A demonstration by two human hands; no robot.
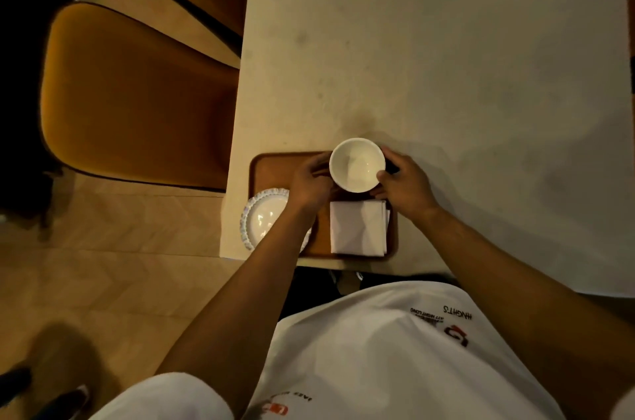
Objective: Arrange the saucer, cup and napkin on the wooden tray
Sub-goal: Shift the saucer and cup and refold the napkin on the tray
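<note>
While both hands gripped the cup | left hand, right hand | risk: tipping at wooden tray edge.

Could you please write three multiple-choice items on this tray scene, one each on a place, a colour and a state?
1. Where does the folded napkin lie?
A. on the wooden tray, near its right end
B. on the chair
C. inside the cup

2. What colour is the cup?
A. blue
B. white
C. black

3. How is the cup held?
A. by the left hand alone
B. by nobody
C. between the left hand and the right hand

Key: 1 A, the napkin rests flat on the tray below the cup. 2 B, its inside and rim are white. 3 C, fingers of both hands press its opposite sides, while the saucer sits at the tray's left end.
</note>
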